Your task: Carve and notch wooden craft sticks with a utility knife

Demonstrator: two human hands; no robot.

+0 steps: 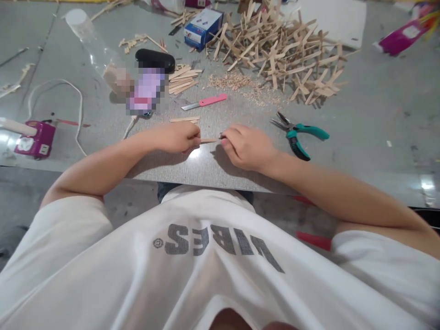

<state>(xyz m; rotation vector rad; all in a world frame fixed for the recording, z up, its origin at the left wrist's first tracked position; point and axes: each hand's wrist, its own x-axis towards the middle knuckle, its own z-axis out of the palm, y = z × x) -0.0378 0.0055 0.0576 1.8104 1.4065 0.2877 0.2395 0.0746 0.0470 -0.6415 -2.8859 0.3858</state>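
Evidently, the left hand [185, 137] is closed in a pinching grip on a slim pale wooden stick [208, 140], whose free end points across to the right hand just above the grey speckled desk [360, 119]. The right hand [249, 146] has its fingers curled together around a small dark piece [221, 136], close to the stick's tip; too little of it shows to tell what it is. Whether stick and piece touch is hard to make out.

Just beyond the left hand lie a few flat pale wooden strips [185, 120]. Farther out sits a pink-handled knife with a bare steel blade [213, 99], slanting on the desk. To the right of the right hand, pliers with teal-and-black handles [291, 132] rest with their metal nose pointing away from the person.

Behind the knife are a loose stack of flat wooden sticks [183, 80] and a scatter of tan wood shavings [233, 81]. Past these rises a large tangled heap of crossed wooden pieces [275, 57], with a blue-and-white cardboard box [203, 30] beside it. Leftward are a black oblong case [155, 60] and a clear plastic cylinder [93, 48] lying down.
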